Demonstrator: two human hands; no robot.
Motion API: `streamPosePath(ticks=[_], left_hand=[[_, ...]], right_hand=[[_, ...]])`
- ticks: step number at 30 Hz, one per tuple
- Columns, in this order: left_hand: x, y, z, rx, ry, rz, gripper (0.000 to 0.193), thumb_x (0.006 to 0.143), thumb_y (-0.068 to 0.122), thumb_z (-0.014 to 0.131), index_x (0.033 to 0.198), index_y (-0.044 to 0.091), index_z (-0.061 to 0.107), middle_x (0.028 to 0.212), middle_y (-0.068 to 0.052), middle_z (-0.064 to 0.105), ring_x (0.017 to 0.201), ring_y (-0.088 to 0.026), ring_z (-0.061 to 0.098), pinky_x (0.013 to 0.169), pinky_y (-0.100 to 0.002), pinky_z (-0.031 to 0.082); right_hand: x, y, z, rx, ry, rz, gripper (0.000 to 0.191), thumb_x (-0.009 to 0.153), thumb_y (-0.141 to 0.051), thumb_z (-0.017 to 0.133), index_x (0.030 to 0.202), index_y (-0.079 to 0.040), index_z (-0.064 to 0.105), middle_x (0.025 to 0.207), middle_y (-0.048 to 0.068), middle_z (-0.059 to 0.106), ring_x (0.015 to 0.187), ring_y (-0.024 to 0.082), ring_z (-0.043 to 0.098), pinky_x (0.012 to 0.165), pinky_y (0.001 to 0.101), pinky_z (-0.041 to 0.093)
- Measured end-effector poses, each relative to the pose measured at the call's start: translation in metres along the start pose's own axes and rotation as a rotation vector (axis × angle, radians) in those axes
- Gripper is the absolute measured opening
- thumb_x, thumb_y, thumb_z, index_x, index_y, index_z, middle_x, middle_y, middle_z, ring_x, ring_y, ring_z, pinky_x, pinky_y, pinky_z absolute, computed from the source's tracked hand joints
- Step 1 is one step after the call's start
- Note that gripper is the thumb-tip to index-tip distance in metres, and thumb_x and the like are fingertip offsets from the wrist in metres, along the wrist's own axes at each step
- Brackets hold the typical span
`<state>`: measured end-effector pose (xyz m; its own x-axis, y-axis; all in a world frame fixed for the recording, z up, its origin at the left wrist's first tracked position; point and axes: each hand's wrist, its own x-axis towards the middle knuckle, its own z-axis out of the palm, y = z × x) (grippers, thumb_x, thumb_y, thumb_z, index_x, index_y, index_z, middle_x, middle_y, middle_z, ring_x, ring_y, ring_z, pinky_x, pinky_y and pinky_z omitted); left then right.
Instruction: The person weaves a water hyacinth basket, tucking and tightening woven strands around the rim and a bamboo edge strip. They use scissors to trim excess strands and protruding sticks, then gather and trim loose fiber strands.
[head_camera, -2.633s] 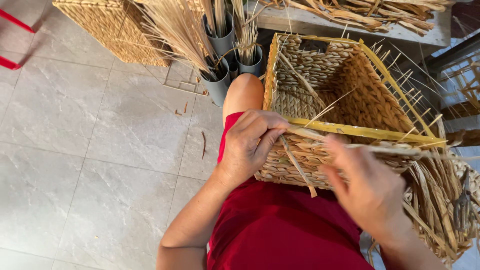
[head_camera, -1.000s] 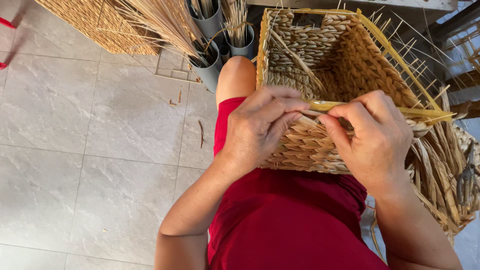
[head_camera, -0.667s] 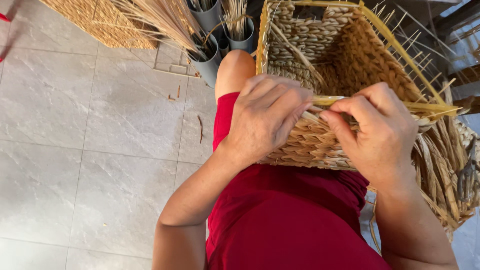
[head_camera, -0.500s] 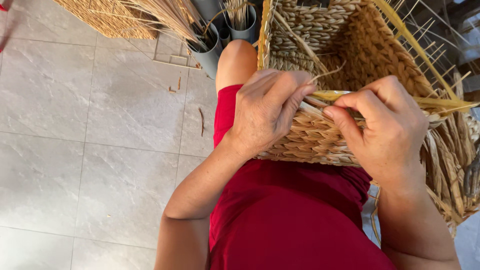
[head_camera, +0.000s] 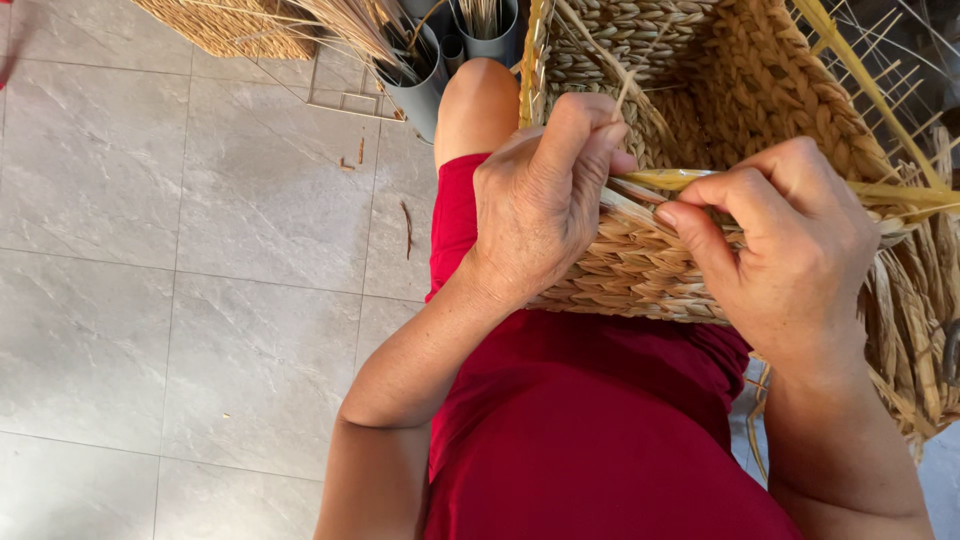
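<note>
Right now the square woven basket of tan braided straw (head_camera: 640, 270) rests on my lap against my red dress (head_camera: 590, 420), its near wall facing me so the rim sits under both hands. Along that rim runs a flat yellow strip of reed (head_camera: 670, 180), and I work at it from both sides. My left hand (head_camera: 545, 200) curls over the rim, fingers folded down around a thin pale straw stalk (head_camera: 625, 95) that sticks up past my knuckles; this grip is closed, bracing the weave. My right hand (head_camera: 790, 240) pinches the yellow strip between thumb and forefinger, the grip tight, keeping the strip taut against the edge.

Beyond the basket's far corner stand grey plastic tubes holding bundled straw (head_camera: 430, 70), near my bare knee (head_camera: 480, 100), within easy reach. Loose straw ends (head_camera: 910, 290) hang off the basket's right side. Grey stone floor tiles (head_camera: 180, 250) lie to my left.

Compared with half a second ago, the hands hold much the same places, though the view sits closer and my left fingers reach further over the rim.
</note>
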<state>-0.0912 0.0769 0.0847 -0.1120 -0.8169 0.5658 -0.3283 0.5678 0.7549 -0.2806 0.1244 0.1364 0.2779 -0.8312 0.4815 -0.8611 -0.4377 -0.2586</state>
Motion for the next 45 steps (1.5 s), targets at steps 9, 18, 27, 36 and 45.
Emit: streamPosePath(ticks=[9,18,27,36,45], left_hand=[[0.007,0.027,-0.044,0.140,0.096,0.173,0.035,0.094,0.006,0.077,0.125,0.004,0.061,0.109,-0.009,0.071,0.103,-0.028,0.067,0.088,-0.034,0.054],[-0.007,0.027,-0.023,0.100,0.030,0.084,0.029,0.092,0.003,0.081,0.118,0.007,0.069,0.110,-0.005,0.073,0.097,-0.023,0.069,0.087,-0.033,0.057],[0.000,0.018,-0.041,-0.047,-0.131,0.085,0.020,0.097,0.000,0.075,0.112,0.008,0.066,0.103,-0.004,0.072,0.095,-0.022,0.070,0.082,-0.032,0.057],[0.004,0.018,-0.050,0.103,-0.236,0.240,0.025,0.089,0.001,0.076,0.112,0.010,0.070,0.107,-0.002,0.067,0.097,-0.022,0.066,0.085,-0.033,0.056],[-0.005,-0.011,-0.045,0.014,-0.217,0.424,0.025,0.092,0.004,0.077,0.116,0.011,0.071,0.116,0.004,0.070,0.096,-0.015,0.066,0.086,-0.029,0.053]], right_hand=[[-0.001,0.001,-0.009,0.224,-0.008,0.093,0.016,0.094,-0.010,0.086,0.101,-0.006,0.072,0.096,0.005,0.063,0.081,0.018,0.066,0.068,0.0284,0.052],[-0.009,-0.017,-0.017,-0.142,-0.057,-0.057,0.028,0.073,-0.020,0.087,0.091,-0.005,0.073,0.089,0.012,0.068,0.079,0.031,0.067,0.068,0.0413,0.052],[-0.073,0.040,-0.076,-0.069,-0.394,0.252,0.034,0.083,-0.018,0.078,0.116,-0.010,0.075,0.092,0.007,0.072,0.077,0.022,0.070,0.068,0.0352,0.054],[-0.059,0.093,-0.067,0.608,0.183,0.010,0.024,0.088,-0.015,0.073,0.110,-0.007,0.068,0.100,0.012,0.069,0.085,0.025,0.073,0.076,0.0365,0.057],[-0.042,0.078,-0.057,0.632,0.012,-0.331,0.016,0.092,-0.012,0.068,0.104,-0.004,0.061,0.108,0.016,0.066,0.094,0.029,0.076,0.083,0.0377,0.060]])
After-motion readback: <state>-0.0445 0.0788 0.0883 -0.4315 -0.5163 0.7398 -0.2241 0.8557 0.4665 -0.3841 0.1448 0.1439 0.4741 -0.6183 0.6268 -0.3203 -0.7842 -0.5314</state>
